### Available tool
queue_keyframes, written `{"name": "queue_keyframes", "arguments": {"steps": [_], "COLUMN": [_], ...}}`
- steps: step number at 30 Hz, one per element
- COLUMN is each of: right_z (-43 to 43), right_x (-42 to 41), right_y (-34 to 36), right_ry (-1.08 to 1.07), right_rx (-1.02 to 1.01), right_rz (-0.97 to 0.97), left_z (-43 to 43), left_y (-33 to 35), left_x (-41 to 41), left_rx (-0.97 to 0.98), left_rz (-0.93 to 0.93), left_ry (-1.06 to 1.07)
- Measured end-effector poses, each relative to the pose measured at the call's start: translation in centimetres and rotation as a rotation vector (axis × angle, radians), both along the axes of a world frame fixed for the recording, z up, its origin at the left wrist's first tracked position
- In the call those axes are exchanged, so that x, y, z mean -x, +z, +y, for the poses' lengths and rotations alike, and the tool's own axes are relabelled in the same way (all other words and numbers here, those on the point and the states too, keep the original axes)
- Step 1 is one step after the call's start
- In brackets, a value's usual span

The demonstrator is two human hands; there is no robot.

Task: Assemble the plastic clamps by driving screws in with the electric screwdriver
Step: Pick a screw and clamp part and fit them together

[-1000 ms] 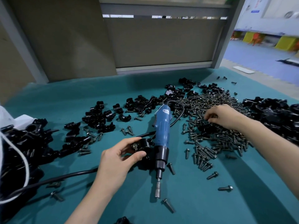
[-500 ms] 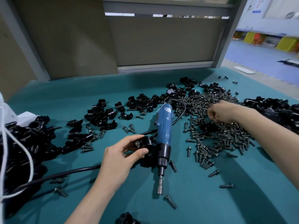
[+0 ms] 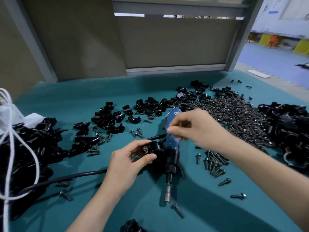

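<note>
Left hand [image 3: 128, 163] grip clamped on black clamp [image 3: 154, 147], screw [image 3: 145, 149] sitting in it, touching the left side of blue screwdriver [image 3: 172, 143] flat on table [image 3: 83, 101]. Right hand [image 3: 199, 129] grip pinched above screwdriver; contents blurred, cannot tell.

Head view, forward-down, near table [image 3: 75, 101]; edges seemingly warped.

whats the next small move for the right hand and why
One screw already sits in the clamp the left hand holds. The right hand has its fingers pinched (blur hides what they hold), and the electric screwdriver lies ungripped. So probably: lower the right hand to the clamp and seat a second screw.
</note>
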State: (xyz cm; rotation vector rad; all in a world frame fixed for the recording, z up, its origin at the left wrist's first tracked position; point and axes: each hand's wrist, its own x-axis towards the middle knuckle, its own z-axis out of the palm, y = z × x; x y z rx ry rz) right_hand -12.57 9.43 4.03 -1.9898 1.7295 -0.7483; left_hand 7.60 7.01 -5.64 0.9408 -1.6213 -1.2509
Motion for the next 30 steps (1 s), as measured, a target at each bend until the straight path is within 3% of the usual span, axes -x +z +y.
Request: {"name": "queue_keyframes", "arguments": {"steps": [6,11,15,20,30], "right_z": [-0.9,-1.0,-1.4,-1.4,-0.1], "right_x": [-1.9,-2.1,-2.5,-1.9,-1.5], "right_y": [-0.9,-0.1,0.0,-1.0,-0.2], "right_ry": [0.009,0.071,0.136,0.043,0.114], "right_rx": [-0.053,-0.01,-0.016,-0.244,-0.687], "right_rz": [-0.043,0.213,0.239,-0.203,-0.741], "left_z": [0.0,0.0,0.0,0.2,1.3], "left_y": [0.0,0.0,0.0,0.3,1.7], "left_x": [0.0,0.1,0.1,0.1,0.3], "left_rx": [0.008,0.019,0.032,0.054,0.154], "left_rz": [0.013,0.02,0.013,0.009,0.035], "left_ry": [0.002,-0.01,-0.016,-0.018,0.007]}}
